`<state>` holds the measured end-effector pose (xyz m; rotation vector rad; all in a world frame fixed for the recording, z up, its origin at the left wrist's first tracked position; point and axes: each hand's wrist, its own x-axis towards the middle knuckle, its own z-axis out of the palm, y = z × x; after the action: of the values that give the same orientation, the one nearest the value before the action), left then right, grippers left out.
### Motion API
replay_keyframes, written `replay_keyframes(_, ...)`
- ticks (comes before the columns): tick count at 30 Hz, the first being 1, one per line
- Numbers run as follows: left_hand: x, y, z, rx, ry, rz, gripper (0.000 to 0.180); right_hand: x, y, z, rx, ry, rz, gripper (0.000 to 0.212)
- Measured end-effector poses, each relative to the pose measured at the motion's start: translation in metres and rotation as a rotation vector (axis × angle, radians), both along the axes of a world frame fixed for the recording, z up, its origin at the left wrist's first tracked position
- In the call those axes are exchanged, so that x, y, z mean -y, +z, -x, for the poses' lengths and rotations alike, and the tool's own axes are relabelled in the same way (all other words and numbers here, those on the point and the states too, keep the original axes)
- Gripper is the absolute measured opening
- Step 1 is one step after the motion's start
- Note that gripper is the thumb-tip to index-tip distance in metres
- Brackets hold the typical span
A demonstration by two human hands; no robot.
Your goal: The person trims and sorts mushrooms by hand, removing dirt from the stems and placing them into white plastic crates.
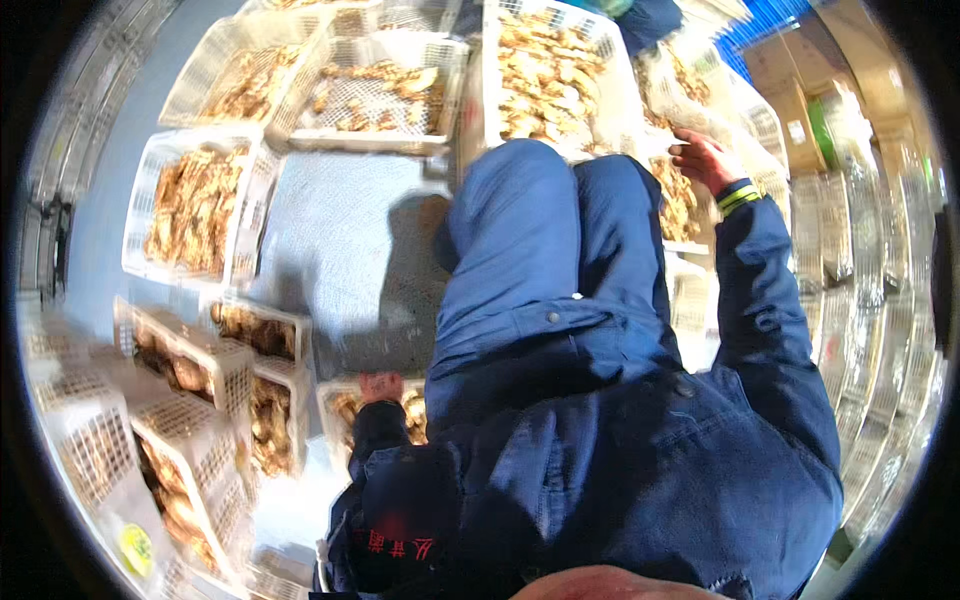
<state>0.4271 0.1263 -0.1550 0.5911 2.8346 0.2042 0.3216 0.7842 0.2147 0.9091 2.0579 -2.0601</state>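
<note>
My left hand [381, 387] is low beside my hip, its fingers curled over the rim of a white plastic crate [328, 408]. Brown pieces show inside that crate, partly hidden by my sleeve. Out to the right, my right hand [705, 162] is open, fingers apart, over a white crate [688, 246] of tan-brown pieces [677, 205] that look like mushrooms. It appears to hold nothing; whether the fingertips touch the pieces I cannot tell. Ahead of my knees is a long white crate [490, 75] heaped with lighter pieces of the same kind.
A partly filled crate [372, 143] and a full one [133, 215] stand around the grey-blue floor [330, 220]. Stacked crates [205, 435] crowd the lower left. Along the right are more stacked crates [838, 225] and cardboard boxes [785, 105]. Part of another person [650, 22] shows at the top.
</note>
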Motion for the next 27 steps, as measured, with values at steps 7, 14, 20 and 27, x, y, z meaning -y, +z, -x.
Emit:
replay_keyframes(7, 0.083, 0.042, 0.008, 0.733, 0.219, 0.096, 0.034, -0.033, -0.111, -0.221, 0.114, -0.56, 0.179, 0.028)
replay_keyframes(14, -0.072, 0.07, 0.183, 0.44, -0.135, 0.127, 0.033, 0.094, -0.256, -0.471, 0.58, -1.154, 0.507, 0.028)
replay_keyframes(20, -0.296, 0.219, 0.317, 0.16, -0.222, -0.393, 0.035, 0.28, -0.395, -0.617, 1.003, -0.304, 0.302, 0.041)
replay_keyframes(27, -0.424, 0.314, 0.353, 0.331, -0.426, -0.568, 0.033, 0.379, -0.43, -0.587, 0.917, 0.001, 0.34, 0.05)
